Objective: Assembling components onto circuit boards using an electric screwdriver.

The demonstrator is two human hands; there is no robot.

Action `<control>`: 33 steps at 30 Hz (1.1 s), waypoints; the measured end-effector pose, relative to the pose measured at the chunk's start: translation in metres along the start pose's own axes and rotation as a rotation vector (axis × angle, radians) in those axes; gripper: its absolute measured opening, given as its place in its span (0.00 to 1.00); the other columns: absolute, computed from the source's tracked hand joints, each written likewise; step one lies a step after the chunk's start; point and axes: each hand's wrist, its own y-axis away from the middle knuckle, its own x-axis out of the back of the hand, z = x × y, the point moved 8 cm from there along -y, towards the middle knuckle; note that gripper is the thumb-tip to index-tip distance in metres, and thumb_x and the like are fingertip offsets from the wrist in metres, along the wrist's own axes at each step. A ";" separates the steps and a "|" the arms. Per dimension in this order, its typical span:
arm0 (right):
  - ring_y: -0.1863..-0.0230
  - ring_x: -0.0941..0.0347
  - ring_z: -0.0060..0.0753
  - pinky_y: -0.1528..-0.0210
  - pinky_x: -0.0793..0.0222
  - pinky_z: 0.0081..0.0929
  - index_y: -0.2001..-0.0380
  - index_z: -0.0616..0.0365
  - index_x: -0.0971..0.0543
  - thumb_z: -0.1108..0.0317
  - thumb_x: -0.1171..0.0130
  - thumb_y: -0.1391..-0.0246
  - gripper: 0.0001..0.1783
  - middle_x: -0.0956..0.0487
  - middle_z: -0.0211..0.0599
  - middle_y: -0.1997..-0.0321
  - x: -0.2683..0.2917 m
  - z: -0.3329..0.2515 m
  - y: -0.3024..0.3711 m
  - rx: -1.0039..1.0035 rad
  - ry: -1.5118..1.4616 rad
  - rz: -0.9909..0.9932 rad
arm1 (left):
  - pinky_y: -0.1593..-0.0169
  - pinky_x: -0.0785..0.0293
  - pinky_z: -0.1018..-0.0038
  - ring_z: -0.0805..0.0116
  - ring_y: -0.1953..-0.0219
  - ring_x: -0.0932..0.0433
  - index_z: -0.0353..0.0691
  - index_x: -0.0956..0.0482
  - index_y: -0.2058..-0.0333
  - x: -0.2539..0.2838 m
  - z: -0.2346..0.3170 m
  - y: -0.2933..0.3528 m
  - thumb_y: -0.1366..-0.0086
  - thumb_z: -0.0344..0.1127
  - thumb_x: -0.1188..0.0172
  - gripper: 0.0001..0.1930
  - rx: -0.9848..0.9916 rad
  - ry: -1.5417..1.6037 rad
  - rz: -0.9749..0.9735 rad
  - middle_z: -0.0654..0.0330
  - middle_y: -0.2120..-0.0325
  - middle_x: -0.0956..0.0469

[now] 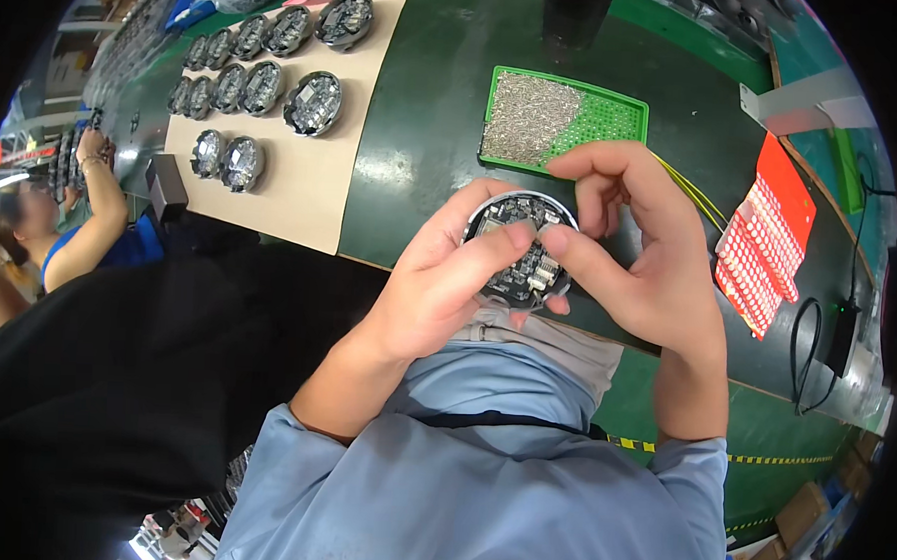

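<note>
A round electronic unit (pixel 514 268) with a silvery rim and a dark circuit board sits in front of my body, face up. My left hand (pixel 439 270) is closed around its left side, thumb pressed on the board and fingertips showing below the rim. The thumb of my right hand (pixel 635 248) also presses on the board, tip to tip with the left thumb. Bent above the unit, my right index finger reaches toward a green tray (pixel 615 127) of small metal screws (pixel 526 113). The other right fingers curl at the unit's right edge; any small part under the thumbs is hidden.
Several similar round units (pixel 313 104) lie in rows on a beige sheet (pixel 322 194) at left. A dark box (pixel 166 188) stands by its edge. Right are red sheets with white dots (pixel 765 244), yellow-green wires (pixel 688 188) and a black cable (pixel 797 365). Another person (pixel 97 185) works far left.
</note>
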 end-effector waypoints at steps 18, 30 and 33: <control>0.60 0.22 0.13 0.72 0.30 0.09 0.42 0.66 0.31 0.74 0.43 0.31 0.18 0.17 0.39 0.50 -0.030 0.017 0.005 -0.196 -0.465 -0.009 | 0.70 0.21 0.73 0.67 0.67 0.16 0.32 0.28 0.45 0.008 0.002 -0.009 0.24 0.34 0.49 0.14 -0.146 0.042 -0.006 0.55 0.59 0.18; 0.61 0.27 0.11 0.66 0.31 0.10 0.40 0.64 0.33 0.76 0.42 0.33 0.21 0.18 0.39 0.48 -0.034 0.025 0.002 -0.116 -0.536 0.026 | 0.67 0.19 0.76 0.73 0.65 0.18 0.32 0.28 0.45 0.013 0.006 -0.007 0.24 0.31 0.49 0.14 -0.282 -0.047 0.088 0.55 0.57 0.19; 0.58 0.25 0.12 0.65 0.31 0.10 0.39 0.64 0.34 0.76 0.42 0.33 0.22 0.18 0.41 0.45 -0.033 0.023 0.003 -0.098 -0.561 0.037 | 0.66 0.20 0.76 0.74 0.65 0.19 0.31 0.28 0.44 0.011 0.007 -0.006 0.24 0.30 0.48 0.14 -0.309 -0.080 0.102 0.56 0.57 0.19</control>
